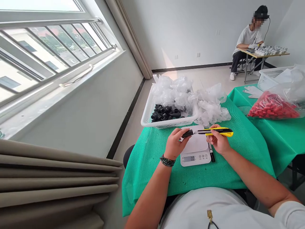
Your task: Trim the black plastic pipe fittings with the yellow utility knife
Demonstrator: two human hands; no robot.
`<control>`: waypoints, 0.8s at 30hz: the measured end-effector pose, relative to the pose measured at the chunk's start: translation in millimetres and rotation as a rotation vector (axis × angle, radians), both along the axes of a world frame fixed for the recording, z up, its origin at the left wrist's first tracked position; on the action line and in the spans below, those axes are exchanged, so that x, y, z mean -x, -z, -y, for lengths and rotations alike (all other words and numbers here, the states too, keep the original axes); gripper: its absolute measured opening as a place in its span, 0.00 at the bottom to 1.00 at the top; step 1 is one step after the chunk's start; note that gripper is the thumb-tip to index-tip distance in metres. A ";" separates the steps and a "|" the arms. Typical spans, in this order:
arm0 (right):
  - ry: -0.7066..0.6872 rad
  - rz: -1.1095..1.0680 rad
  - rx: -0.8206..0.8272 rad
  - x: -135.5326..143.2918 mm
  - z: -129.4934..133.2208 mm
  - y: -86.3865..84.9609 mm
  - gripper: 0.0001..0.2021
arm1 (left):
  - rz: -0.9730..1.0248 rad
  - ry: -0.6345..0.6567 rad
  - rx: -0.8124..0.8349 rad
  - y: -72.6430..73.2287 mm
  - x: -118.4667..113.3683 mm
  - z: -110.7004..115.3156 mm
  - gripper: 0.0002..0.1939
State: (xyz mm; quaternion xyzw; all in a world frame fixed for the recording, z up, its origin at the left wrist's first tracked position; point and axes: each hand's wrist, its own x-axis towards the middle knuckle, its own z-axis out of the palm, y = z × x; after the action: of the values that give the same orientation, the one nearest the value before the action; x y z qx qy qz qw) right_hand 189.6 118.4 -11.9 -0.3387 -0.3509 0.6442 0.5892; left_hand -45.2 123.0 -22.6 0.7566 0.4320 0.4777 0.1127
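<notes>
A small black rubber-like fitting (187, 133) is pinched in the fingers of my left hand (175, 142), above the scale. My right hand (219, 141) grips a yellow and black utility knife (226, 131), its blade pointing left. The blade tip is at the end of the black fitting; whether it touches or enters it, I cannot tell. Beneath both hands lies a white digital scale (195, 161), its display reading about 0.0. A black marker (212, 154) rests along the scale's right side.
Behind the scale, a white basket (171, 122) holds black fittings (164, 112) and crumpled clear plastic bags (172, 90). More bags (211, 108) lie right of it on the green cloth (147, 159). A bag of red parts (274, 106) stands farther right. A person (247, 38) sits at a far table.
</notes>
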 end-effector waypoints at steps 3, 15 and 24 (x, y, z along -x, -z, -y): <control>-0.010 0.010 -0.002 -0.8 0.1 1.1 0.15 | 0.012 -0.006 0.000 0.3 -0.2 -0.1 0.13; -0.009 -0.048 0.014 -1.3 -0.8 -4.2 0.15 | 0.050 0.021 0.007 1.4 -1.1 -0.4 0.14; -0.022 -0.008 -0.034 -1.9 2.3 0.0 0.13 | 0.068 0.010 0.057 1.5 -0.8 -0.8 0.14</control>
State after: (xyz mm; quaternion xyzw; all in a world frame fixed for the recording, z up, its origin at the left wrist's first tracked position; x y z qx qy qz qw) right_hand 191.5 116.2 -11.9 -0.3221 -0.3631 0.6461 0.5890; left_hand -44.5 123.7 -24.0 0.7386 0.4374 0.4902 0.1511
